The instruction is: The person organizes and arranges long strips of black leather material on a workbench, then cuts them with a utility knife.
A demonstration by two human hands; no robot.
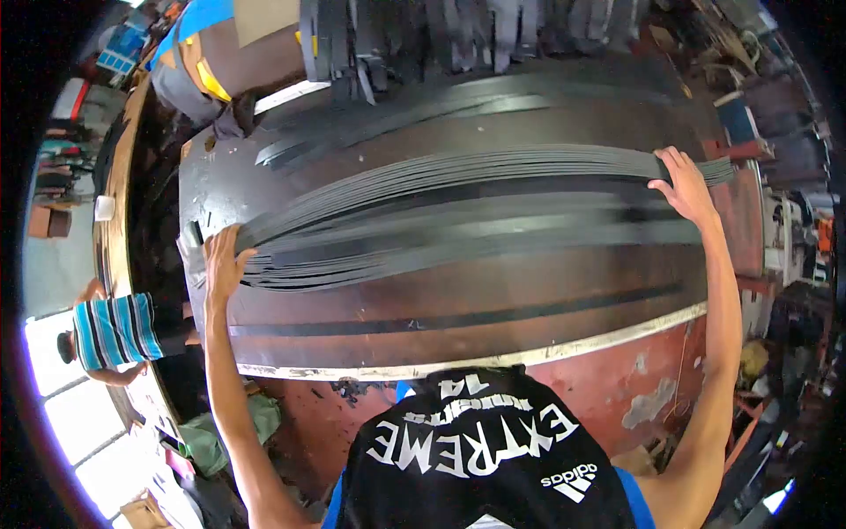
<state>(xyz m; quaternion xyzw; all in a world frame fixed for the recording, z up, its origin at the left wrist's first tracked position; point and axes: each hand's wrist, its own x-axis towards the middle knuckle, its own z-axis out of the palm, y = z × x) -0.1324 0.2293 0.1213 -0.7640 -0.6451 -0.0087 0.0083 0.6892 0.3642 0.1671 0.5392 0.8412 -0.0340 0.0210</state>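
Observation:
A long bundle of thin grey-black strips (458, 166) stretches across the dark table and bows upward in the middle. My right hand (686, 183) is wrapped round this bundle near its right end, and short strip ends stick out past the fingers. At the left, my left hand (225, 260) is closed over the strips' left ends, thumb toward the middle; its fingertips are partly hidden. Below the bundle runs a second, looser band of strips (458, 238), blurred on its right, which meets the first near my left hand.
A single dark strip (458, 319) lies along the near side of the table (493, 286). More flat strips (423, 115) lie farther back, with dark strips (476, 35) hanging at the far edge. A person in a striped shirt (117, 331) is at the left beside a wooden ledge (115, 238).

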